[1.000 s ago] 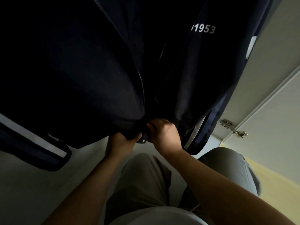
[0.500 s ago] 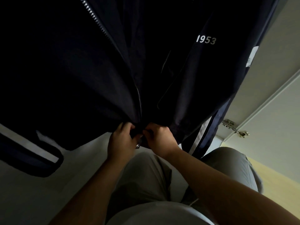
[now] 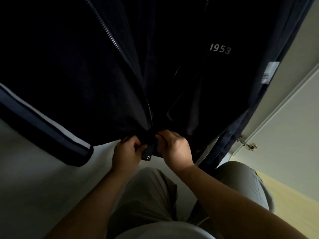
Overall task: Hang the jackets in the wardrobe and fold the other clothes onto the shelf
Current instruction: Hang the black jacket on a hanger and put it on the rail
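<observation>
A dark navy jacket (image 3: 86, 75) hangs in the wardrobe and fills the whole far half of the view, its front facing the person. Its front is open towards the top, where a line of zipper teeth (image 3: 107, 30) runs down from the far left towards the hem. To the right, a pale wardrobe door (image 3: 293, 126) stands at an angle, and a yellowish floor (image 3: 293, 195) shows at the near right. A pale surface (image 3: 34, 187) lies under the jacket on the left. The person's grey trousers (image 3: 148, 195) fill the near middle between the two bare forearms. The jacket's left-side sleeve (image 3: 43, 128), with a light stripe along it, hangs down to a dark cuff.

Both hands meet at the middle of the hem. The left hand (image 3: 125, 152) has its fingers curled round the hem edge on the left of the zipper. The right hand (image 3: 174, 147) pinches the fabric just right of it, and the two are nearly touching.

A white care label (image 3: 268, 72) hangs at the jacket's right edge. The print "1953" (image 3: 220, 48) sits on the right chest. A metal hinge (image 3: 246, 144) is fixed to the door frame. A small metal snap (image 3: 148, 157) shows on the hem corner between the hands.
</observation>
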Tool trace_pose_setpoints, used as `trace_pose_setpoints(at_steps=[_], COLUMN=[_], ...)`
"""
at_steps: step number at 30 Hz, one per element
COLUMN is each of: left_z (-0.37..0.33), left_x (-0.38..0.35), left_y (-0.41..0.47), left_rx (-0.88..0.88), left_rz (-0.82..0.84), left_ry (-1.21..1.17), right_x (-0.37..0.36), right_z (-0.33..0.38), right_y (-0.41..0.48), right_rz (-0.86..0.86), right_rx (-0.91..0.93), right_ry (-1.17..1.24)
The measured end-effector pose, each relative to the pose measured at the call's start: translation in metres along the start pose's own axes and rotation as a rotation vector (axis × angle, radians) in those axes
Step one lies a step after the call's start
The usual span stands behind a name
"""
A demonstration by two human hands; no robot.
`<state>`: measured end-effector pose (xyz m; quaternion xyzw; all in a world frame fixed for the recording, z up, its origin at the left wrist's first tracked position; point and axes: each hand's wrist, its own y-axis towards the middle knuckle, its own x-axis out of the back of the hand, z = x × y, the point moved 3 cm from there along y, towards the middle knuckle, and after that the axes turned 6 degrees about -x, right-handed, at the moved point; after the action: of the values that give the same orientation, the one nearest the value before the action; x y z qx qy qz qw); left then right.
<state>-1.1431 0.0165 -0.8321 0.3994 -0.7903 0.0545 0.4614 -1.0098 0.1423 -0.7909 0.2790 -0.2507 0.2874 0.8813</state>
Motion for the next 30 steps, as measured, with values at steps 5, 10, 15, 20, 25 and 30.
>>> trace_pose_setpoints(at_steps=[5, 10, 15, 20, 25, 30], left_z=[-0.023, -0.020, -0.012, -0.021, -0.039, -0.037], left_x=[0.010, 0.010, 0.015, 0.019, 0.028, 0.024], left_y=[0.007, 0.012, 0.014, 0.018, 0.026, 0.033], left_rx=[-0.186, -0.223, -0.206, -0.215, -0.333, -0.343], left_rz=[-0.085, -0.149, -0.153, -0.075, -0.163, -0.186], left_ry=[0.130, 0.092, 0.014, 0.060, 0.138, 0.062], right_x=[0.004, 0.002, 0.005, 0.006, 0.007, 0.015], right_z=[0.007, 0.009, 0.013, 0.013, 0.010, 0.017], right_y=[0.005, 0.002, 0.005, 0.006, 0.010, 0.018], right_rz=[-0.102, -0.147, -0.255, -0.214, -0.154, -0.246], right_rx=[0.120, 0.231, 0.235, 0.170, 0.202, 0.231], right_ry=[-0.056, -0.088, -0.034, -0.061, -0.075, -0.094])
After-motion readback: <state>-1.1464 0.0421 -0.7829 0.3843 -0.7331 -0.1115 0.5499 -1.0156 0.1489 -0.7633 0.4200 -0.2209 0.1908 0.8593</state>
